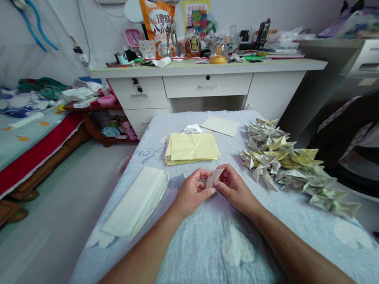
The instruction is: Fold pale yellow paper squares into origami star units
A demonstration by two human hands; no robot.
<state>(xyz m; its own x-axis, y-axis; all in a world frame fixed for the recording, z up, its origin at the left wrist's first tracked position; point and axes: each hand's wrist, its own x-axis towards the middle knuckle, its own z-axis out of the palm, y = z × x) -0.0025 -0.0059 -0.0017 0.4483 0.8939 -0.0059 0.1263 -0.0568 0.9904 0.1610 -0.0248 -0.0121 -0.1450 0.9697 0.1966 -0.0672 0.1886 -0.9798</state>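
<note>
Between my two hands, over the middle of the cloth-covered table (202, 246), is a small pale piece of folded paper (213, 177). My left hand (193, 190) pinches its left side with thumb and fingers. On its right side, my right hand (234, 187) grips the paper between thumb and fingertips. Just beyond lies a stack of yellow paper sheets (193, 147), the top one creased. A long pile of whitish paper (135, 204) rests to the left. Rows of folded paper pieces (289, 166), grey and yellow with pointed tips, spread along the right.
A cream sheet (220, 125) and a crumpled white scrap (192, 129) lie at the table's far end. Behind stands a white desk (208, 84) crowded with a jar (192, 42), an orange bag (158, 23) and clutter. A bed (21, 149) is left, a washing machine (370, 64) right.
</note>
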